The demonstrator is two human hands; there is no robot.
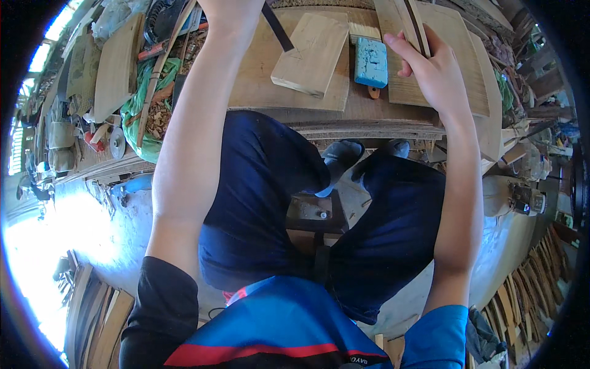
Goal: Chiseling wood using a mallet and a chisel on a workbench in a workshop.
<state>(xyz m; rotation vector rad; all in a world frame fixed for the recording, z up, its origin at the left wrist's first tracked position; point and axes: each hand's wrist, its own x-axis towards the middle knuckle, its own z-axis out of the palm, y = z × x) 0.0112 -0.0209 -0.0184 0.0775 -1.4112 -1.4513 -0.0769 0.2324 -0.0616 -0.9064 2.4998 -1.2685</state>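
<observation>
Right hand (pixel 430 67): grip closed on the near end of a narrow wooden slat (pixel 410 24), thumb on the left edge, fingers curled round the right edge and underside; the slat runs away from the hand toward the top of the view and lies on, or just above, a broad curved board (pixel 473 74); which of the two cannot be told. Left hand (pixel 230 15): largely cut off by the top edge; it appears closed about a dark flat bar (pixel 278 27) that slants down and to the right from it, with its lower end over a thick pale wood block (pixel 311 54); how far the fingers wrap cannot be told. The block lies flat on the worktop (pixel 276 92), tilted slightly; just right of it lies a blue rectangular block (pixel 371 61), with a small wooden stub showing at its near end; it is beside the slat hand but apart from it. Judgement on handling: the slat looks light and stiff, yet thin enough to flex or split if levered from one end; a hold nearer its middle, thumb above and fingers below, would steady it better; its sawn faces should give dry, sure purchase. The dark bar looks rigid and heavier; best held well back from its working end. Left of the worktop: a green sack (pixel 144 117) of wood chips; stacked planks (pixel 117 61).
</observation>
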